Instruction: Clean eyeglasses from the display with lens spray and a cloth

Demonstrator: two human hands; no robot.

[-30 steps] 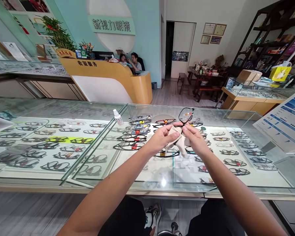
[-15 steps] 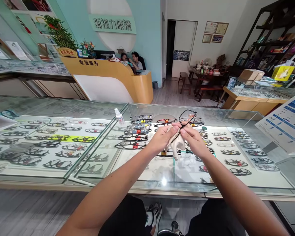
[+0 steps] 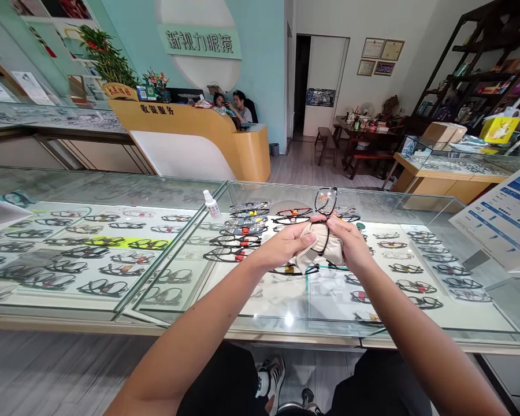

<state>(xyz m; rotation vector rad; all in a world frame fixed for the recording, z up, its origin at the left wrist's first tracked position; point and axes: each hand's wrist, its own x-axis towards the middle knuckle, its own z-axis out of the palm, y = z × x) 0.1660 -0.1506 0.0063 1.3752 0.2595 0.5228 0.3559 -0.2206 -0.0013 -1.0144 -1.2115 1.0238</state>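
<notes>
A pair of black-framed eyeglasses (image 3: 335,199) is held up over the glass counter, one lens standing clear above my fingers. A beige cloth (image 3: 333,247) is bunched around the lower lens, partly hiding it. My left hand (image 3: 286,242) is closed, its thumb pressing the cloth against that lens. On the other side, my right hand (image 3: 354,240) is closed around the eyeglasses and a part of the cloth; some of its fingers are hidden. A small white spray bottle (image 3: 212,206) stands on the counter glass to the left of my hands.
The glass display counter (image 3: 260,315) spans the space before me, with several rows of eyeglasses (image 3: 234,254) around my hands. A printed sheet (image 3: 502,214) stands at the right. Beyond are a wooden reception desk (image 3: 251,153) with two people behind it, and benches (image 3: 326,141).
The eyeglasses have turned more upright and the cloth now spreads over the lower lens. My right hand has shifted slightly right, with its fingers behind the cloth.
</notes>
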